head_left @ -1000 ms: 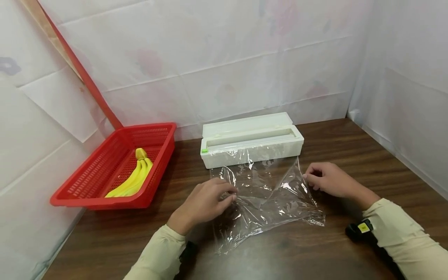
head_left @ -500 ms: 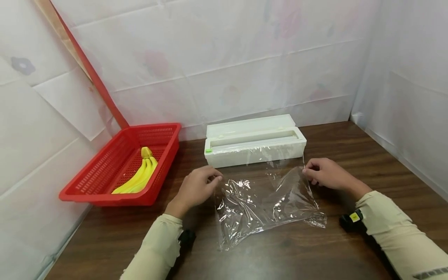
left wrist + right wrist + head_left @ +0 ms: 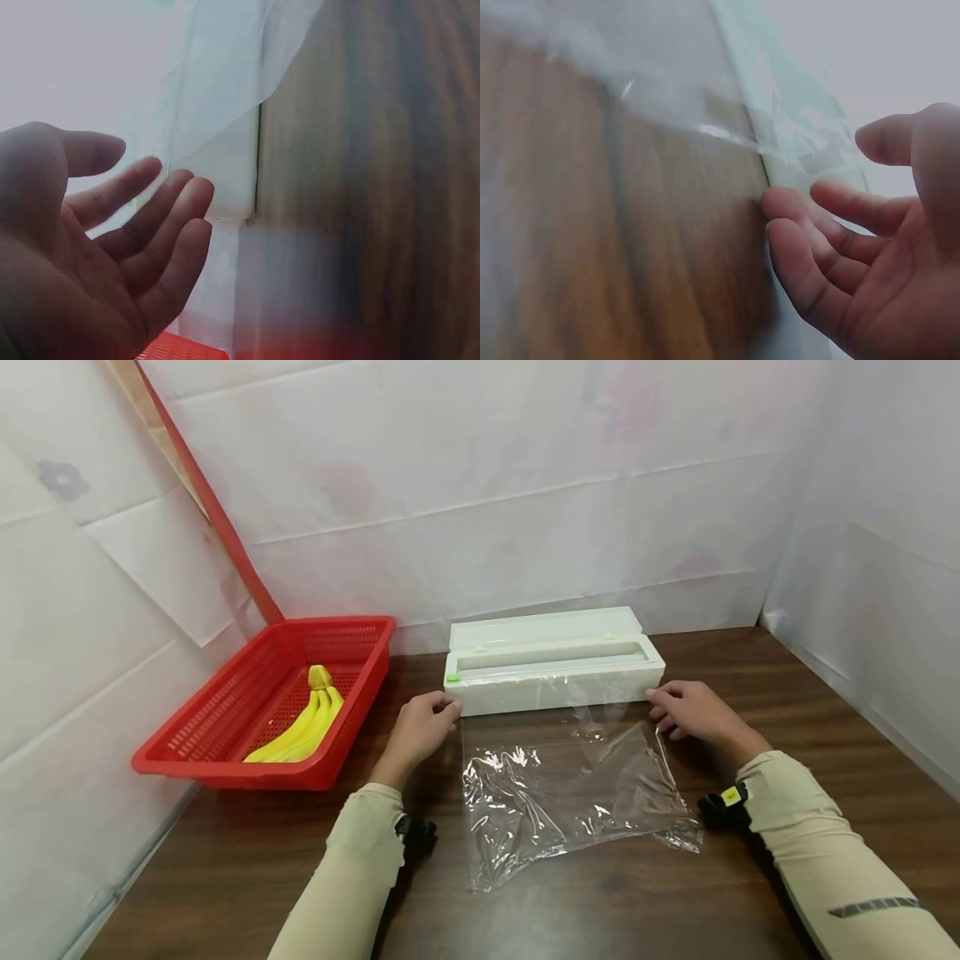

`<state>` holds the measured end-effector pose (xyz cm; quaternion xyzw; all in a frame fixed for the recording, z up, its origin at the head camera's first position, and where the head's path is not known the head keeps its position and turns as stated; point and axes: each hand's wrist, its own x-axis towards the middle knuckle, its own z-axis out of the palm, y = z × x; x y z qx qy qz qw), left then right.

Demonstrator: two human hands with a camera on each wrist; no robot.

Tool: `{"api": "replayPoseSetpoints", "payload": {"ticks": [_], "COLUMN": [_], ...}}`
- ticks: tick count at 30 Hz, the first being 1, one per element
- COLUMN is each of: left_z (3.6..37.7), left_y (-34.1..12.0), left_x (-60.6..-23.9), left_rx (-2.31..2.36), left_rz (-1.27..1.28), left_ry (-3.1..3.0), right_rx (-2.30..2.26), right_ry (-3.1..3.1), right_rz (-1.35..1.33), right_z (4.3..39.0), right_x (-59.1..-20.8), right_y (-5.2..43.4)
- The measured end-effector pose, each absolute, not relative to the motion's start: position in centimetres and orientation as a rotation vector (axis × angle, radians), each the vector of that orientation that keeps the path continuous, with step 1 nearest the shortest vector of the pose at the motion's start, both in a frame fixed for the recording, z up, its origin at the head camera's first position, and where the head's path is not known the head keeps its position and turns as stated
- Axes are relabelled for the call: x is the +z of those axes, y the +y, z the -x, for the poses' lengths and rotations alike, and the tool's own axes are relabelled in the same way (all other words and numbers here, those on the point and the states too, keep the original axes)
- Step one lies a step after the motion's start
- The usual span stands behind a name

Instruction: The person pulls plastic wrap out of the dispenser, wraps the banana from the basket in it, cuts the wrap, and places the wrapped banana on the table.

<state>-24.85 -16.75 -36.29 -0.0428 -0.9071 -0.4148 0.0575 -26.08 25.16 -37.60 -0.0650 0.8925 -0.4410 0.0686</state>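
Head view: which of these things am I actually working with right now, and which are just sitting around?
In hand:
- cling film sheet, pulled out flat on the table
- white dispenser box, lid open
- left hand at the box's left end
- right hand at its right end

Lying about:
- red basket
- bananas inside it

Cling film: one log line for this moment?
left hand open by dispenser | right hand open at other end | cling film on table
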Motion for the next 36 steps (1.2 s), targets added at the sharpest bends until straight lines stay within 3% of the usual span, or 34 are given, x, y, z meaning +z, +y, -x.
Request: {"api": "replayPoseSetpoints", "payload": {"ticks": [20,36], "left_z": [26.2,26.8], "left_y": [-14.8,-14.9], "left_x": [-36.3,-36.5], "left_rx": [-1.724,-1.904], "left_rz": [-0.180,-0.182], "left_ry": [-2.511,-2.375], "right_rx": [-1.845,-2.053], "right_ry": [2.581,2.446], "right_rz": [0.101,0.012], "right_z": [26.7,26.8], "right_x": [-38.6,-38.1], "right_y": [23.5,22.4]}}
